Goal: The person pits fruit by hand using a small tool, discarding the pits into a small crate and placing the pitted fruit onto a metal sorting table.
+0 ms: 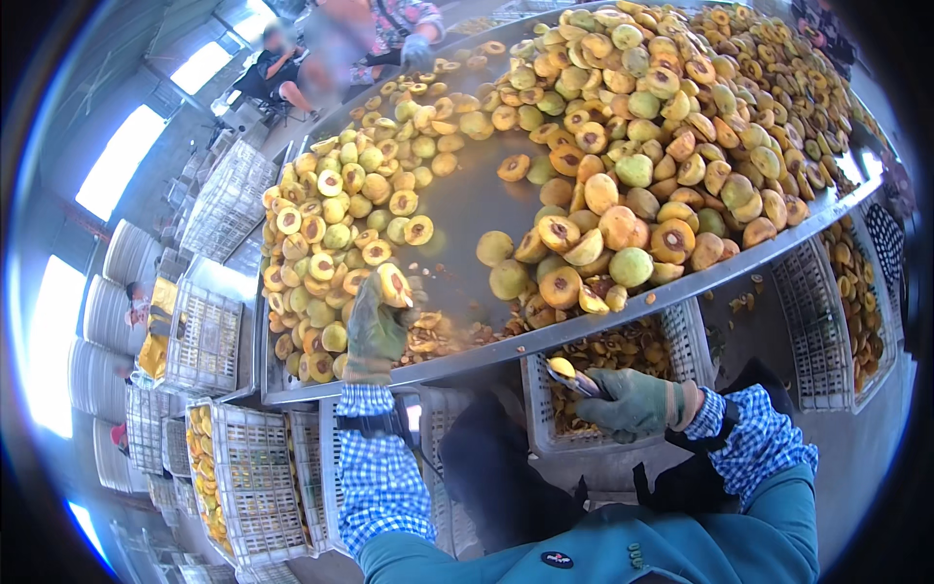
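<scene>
My left hand (376,332), in a green work glove, grips a peach half (395,285) above the near left part of the metal table (467,190). The cut face of that half shows its reddish stone hollow. My right hand (631,401), gloved too, is closed around a metal hand tool (580,381) whose exact kind I cannot tell. A yellow bit of fruit (561,366) shows at the tool's tip. Both tool and right hand are above a white plastic crate (541,431) of fruit scraps, below the table's rim. Peach halves (321,219) lie close beyond my left hand.
A large heap of peach halves (642,146) covers the table's right side. Stone fragments (430,336) lie by the raised metal rim (584,328). Filled crates (248,482) stand at left, another crate (817,328) at right. A gloved co-worker (416,51) is across the table.
</scene>
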`<state>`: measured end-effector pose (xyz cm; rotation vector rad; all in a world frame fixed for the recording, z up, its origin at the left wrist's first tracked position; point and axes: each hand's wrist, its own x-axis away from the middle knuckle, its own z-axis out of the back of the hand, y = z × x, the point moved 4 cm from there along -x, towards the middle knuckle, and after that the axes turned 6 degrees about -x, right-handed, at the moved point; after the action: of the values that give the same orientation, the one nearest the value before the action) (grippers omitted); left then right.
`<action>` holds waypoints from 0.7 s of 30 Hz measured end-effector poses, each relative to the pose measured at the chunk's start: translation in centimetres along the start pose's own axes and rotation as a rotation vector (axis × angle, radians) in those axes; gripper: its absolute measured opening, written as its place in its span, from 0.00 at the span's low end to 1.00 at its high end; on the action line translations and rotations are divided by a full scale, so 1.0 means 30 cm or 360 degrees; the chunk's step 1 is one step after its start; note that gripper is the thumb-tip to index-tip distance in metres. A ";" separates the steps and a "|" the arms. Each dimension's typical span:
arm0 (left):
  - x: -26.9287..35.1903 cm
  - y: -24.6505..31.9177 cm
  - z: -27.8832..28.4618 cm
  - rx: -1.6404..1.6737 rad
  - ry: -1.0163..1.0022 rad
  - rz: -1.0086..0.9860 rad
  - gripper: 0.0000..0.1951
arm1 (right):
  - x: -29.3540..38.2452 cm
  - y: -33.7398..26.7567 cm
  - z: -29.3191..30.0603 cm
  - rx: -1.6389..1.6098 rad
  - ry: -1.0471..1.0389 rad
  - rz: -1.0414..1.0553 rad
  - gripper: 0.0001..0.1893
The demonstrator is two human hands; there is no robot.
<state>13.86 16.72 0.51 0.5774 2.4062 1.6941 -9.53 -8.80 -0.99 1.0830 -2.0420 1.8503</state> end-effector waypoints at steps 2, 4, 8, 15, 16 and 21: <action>0.115 0.025 -0.158 0.0136 -0.0167 0.0186 0.28 | 0.009 -0.048 -0.053 -0.0382 -0.0197 0.0238 0.15; 0.175 -0.026 -0.295 0.0164 -0.0228 0.0345 0.28 | 0.004 -0.060 -0.082 -0.0656 -0.0290 0.0436 0.14; 0.230 -0.152 -0.437 -0.0239 -0.0378 0.0345 0.25 | -0.020 -0.054 -0.092 -0.0793 -0.0237 0.0620 0.14; 0.233 -0.220 -0.537 -0.0054 -0.0569 0.0185 0.31 | -0.043 -0.043 -0.054 -0.0746 0.0235 0.0949 0.09; 0.231 -0.224 -0.540 -0.0119 -0.0502 0.0110 0.30 | -0.060 -0.033 -0.053 -0.0769 0.0245 0.0971 0.09; 0.207 -0.267 -0.546 -0.0399 -0.0213 -0.0325 0.28 | -0.055 -0.033 -0.055 -0.0661 0.0385 0.0871 0.12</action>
<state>0.95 2.46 -0.50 0.3800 2.0429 1.7697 -8.28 -6.61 -0.83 0.1941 -2.5681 1.5300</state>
